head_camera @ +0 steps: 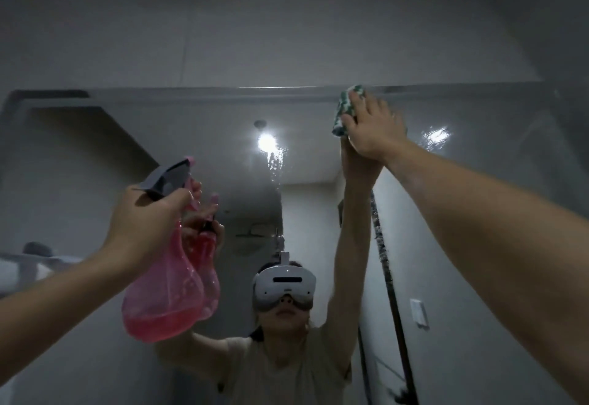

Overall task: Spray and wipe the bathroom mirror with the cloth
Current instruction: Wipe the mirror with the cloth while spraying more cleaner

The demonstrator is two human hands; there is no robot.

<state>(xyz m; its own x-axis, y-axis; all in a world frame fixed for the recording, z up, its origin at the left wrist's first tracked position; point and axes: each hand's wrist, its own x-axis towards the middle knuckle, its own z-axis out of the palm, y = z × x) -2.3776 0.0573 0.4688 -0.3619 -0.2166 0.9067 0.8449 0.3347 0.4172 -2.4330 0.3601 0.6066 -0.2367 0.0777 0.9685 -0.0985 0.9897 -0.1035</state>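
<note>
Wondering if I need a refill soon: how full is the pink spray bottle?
Mostly empty. The translucent pink plastic spray bottle, held in the left hand, shows pink liquid pooled only near its bottom.

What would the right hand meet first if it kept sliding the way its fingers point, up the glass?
Probably the mirror's top edge. The right hand presses the green-and-white cloth flat on the mirror, and the cloth already sits just under that edge; beyond it lies the wall.
</note>
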